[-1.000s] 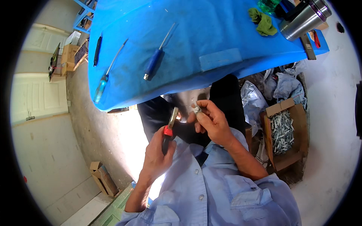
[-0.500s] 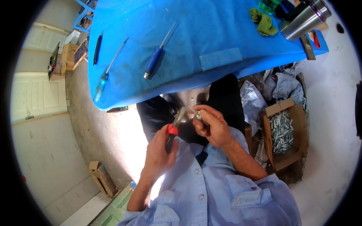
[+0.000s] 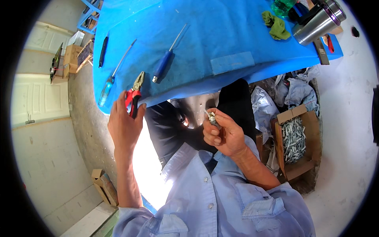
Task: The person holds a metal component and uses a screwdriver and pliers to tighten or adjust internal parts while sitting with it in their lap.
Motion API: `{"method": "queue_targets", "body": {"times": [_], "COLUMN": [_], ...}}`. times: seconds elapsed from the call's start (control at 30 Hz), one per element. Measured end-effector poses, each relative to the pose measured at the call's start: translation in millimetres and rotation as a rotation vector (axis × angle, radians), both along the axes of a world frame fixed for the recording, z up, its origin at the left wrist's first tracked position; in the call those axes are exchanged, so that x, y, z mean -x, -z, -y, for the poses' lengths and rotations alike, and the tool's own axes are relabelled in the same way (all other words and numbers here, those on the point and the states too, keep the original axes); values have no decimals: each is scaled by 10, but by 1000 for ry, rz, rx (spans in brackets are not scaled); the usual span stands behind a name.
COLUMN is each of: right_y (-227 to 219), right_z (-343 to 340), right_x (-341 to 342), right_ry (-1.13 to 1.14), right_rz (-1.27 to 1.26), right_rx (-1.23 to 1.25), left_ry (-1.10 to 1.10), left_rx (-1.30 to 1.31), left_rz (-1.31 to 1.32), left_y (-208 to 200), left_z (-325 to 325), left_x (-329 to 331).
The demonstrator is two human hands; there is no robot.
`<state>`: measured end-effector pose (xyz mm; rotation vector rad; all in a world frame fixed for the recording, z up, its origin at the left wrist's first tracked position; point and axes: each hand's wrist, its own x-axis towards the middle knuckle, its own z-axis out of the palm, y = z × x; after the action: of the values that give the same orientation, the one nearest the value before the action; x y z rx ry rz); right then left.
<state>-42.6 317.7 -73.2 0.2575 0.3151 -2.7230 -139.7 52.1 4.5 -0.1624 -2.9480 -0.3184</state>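
At the table's near left edge, my left hand [image 3: 125, 123] is closed round the red and black handles of a pair of pliers [image 3: 137, 83]. Their metal jaws point up over the blue cloth. My right hand [image 3: 227, 137], above my lap, pinches a small grey and white part [image 3: 213, 117] between thumb and fingers. A thin pale piece sticks out of its top; the fingers hide the rest. Closest to the pliers lie a screwdriver with a clear blue handle [image 3: 106, 91] and another with a dark blue handle [image 3: 161, 66].
A black pen-like tool [image 3: 103, 51] lies at the left of the blue-covered table [image 3: 221, 31]. A green cloth [image 3: 276, 25] and a steel flask [image 3: 319, 23] are at its right. Below stand a cardboard box [image 3: 312, 138] of metallic strips and silvery bags [image 3: 262, 108].
My left hand has carried the pliers away from the small part, up and left to the table edge. My right hand stays nearly in place with the part.
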Motion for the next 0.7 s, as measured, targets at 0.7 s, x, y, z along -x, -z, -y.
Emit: {"method": "queue_targets", "body": {"times": [0.7], "right_y": [-37], "right_z": [114], "right_x": [-2], "right_ry": [-43], "right_rz": [83], "right_rx": [-308], "left_ry": [114], "left_rx": [204], "left_rz": [-296], "left_y": [168], "left_z": [198], "left_x": [352]}}
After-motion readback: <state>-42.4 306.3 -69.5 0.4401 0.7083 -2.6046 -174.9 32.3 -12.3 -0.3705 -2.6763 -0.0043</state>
